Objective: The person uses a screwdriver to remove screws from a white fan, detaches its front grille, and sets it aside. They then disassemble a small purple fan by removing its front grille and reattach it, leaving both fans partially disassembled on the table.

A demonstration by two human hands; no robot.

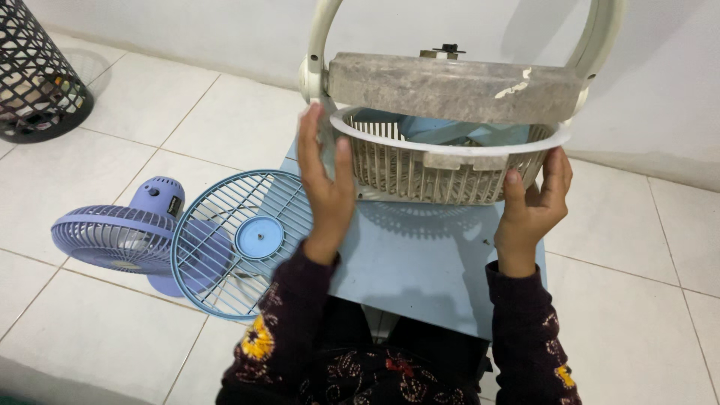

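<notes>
A dusty white fan (450, 97) with a round frame stands tilted on a light blue table (427, 262). Its front grille (442, 161) sticks out toward me, with blue blades visible inside. My left hand (324, 180) grips the grille's left rim. My right hand (534, 206) holds the grille's right rim from below. Both arms wear dark patterned sleeves.
A loose light blue round fan grille (240, 244) leans at the table's left edge. Behind it, a small purple fan (124, 232) lies on the white tiled floor. A black mesh basket (34, 75) stands at the far left. A white wall runs behind.
</notes>
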